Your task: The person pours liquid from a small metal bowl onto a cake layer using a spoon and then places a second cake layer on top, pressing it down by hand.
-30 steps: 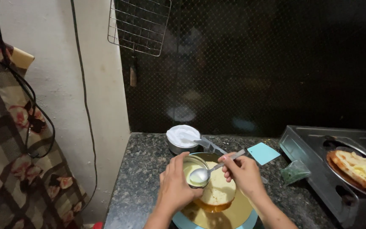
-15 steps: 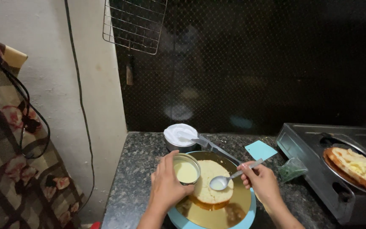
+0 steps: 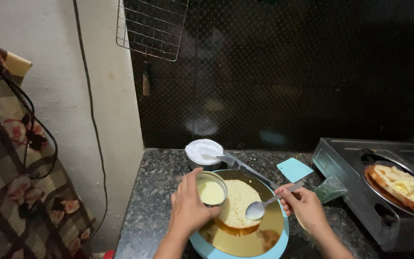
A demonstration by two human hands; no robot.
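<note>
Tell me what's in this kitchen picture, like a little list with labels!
Left hand: the left hand holds a small round steel bowl of pale yellow liquid.
Right hand: the right hand holds a shiny metal spoon over the cake.
Middle: a round pale sponge cake layer lies on a gold cake board with a light blue rim.
Behind: a steel bowl of white cream with a tool resting in it.
Right side: a grey stove bearing another sponge layer on a plate.
Surface: dark speckled stone counter.
</note>
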